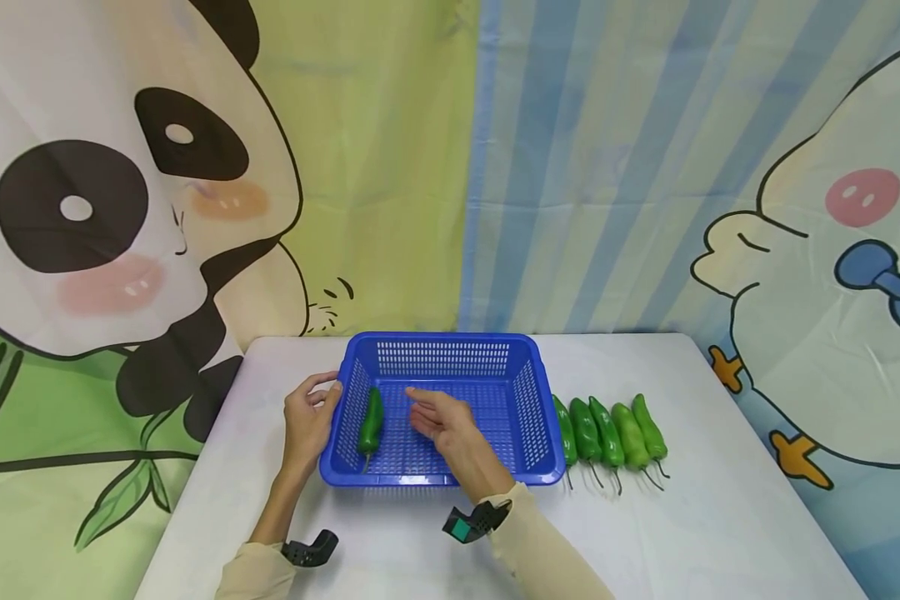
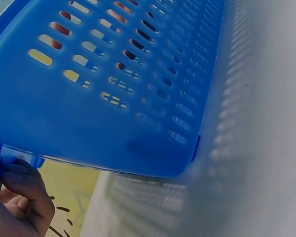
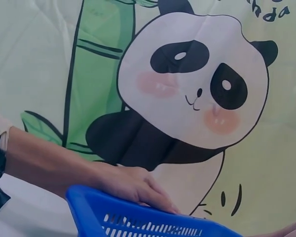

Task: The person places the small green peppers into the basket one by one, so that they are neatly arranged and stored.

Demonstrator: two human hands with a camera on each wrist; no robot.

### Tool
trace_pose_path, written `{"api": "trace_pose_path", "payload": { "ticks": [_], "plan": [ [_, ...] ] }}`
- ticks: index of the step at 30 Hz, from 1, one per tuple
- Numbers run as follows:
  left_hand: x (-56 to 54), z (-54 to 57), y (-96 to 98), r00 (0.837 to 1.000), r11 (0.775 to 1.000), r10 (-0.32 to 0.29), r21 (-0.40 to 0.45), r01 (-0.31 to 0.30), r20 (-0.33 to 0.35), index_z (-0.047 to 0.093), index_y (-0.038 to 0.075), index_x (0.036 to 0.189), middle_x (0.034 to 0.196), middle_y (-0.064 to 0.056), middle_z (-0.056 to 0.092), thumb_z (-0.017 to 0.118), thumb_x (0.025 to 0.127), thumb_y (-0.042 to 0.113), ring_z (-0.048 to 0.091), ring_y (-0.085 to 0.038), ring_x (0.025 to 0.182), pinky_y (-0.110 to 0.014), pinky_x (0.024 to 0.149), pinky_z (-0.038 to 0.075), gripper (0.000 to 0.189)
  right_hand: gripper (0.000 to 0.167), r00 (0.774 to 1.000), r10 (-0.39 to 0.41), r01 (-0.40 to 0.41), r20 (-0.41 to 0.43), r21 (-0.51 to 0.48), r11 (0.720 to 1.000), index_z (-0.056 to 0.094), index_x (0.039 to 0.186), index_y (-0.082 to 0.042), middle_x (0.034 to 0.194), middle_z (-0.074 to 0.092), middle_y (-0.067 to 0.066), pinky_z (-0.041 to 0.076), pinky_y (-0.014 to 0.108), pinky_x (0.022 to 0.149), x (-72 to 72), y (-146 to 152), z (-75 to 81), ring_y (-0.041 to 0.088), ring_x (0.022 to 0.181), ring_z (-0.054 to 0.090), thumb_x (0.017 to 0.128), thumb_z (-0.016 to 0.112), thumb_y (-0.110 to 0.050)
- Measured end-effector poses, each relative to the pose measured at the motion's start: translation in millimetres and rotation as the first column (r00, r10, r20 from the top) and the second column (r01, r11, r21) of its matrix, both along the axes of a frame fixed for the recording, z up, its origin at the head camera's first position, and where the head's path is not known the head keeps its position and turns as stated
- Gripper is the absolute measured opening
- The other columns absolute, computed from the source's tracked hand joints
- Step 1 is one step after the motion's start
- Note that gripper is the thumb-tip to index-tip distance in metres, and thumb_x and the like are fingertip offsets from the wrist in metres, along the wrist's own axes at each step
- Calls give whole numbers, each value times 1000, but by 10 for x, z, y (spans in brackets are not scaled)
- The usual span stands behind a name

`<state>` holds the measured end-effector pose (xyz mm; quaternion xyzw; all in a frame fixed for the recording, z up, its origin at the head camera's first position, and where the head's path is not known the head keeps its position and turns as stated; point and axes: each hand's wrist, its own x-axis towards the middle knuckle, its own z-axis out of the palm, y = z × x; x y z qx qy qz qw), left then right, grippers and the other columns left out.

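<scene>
- Desk (image 1: 720, 517): a white surface in front of you, its far edge against a printed cloth backdrop (image 1: 390, 167).
- Basket (image 1: 375, 480): blue, slotted and upright, by the desk's far edge, about midway between its left and right edges. Square to you like this, its floor should be easy to reach.
- Left hand (image 1: 311, 421): its grip is clamped on the basket's left rim. That looks a good steadying hold; a light pinch should do, since a hard pull could tip or drag the basket.
- Right hand (image 1: 444, 421): over the basket's floor, its grip apart and empty, fingers toward the left wall. Your wrist crosses the near rim, so lift it well before any sideways move.
- Row of five green peppers (image 1: 607, 432): on the desk, right of the basket, stems toward the near edge. The basket's right rim partly hides the leftmost; take care beside it.
- Single green pepper (image 1: 372, 419): inside the basket along its left wall, stem toward the near rim. Handle it by the body; the thin stem would likely twist.
</scene>
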<state>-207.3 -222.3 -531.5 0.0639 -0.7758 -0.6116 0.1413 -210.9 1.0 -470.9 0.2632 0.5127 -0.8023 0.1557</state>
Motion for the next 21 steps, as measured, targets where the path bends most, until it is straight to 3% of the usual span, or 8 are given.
{"api": "trace_pose_path", "payload": {
  "ticks": [8,14,19,21],
  "plan": [
    [2,4,1,1000,1000,3,-1,-3,7,70,3,137,103,-32,79,64,112,24,75,-5,63,-20,61,61,33,56,1000,-10,9,-23,-45,999,62,141,13,148,61,38,54,51,118,5,156,61,47,141,63,93,85,-4],
    [8,4,1,1000,1000,2,-2,-2,13,69,3,138,105,-32,79,65,112,24,75,-5,65,-21,62,62,34,47,998,-8,4,-68,-51,999,70,133,12,139,68,36,55,53,117,18,272,106,34,108,78,93,85,-6],
    [11,9,0,1000,1000,-2,5,2,15,70,3,138,107,-33,79,65,112,24,76,-6,66,-21,63,62,34,39,996,-8,1,-93,-71,997,74,127,10,133,73,33,54,54,117,42,377,176,29,97,79,94,85,-7],
    [9,4,1,1000,1000,-2,4,2,16,70,3,138,107,-33,79,64,112,24,76,-7,66,-21,63,62,34,38,995,-7,-1,-104,-75,997,74,126,9,121,78,28,55,53,116,52,424,203,27,94,79,94,85,-7]
  ]
}}
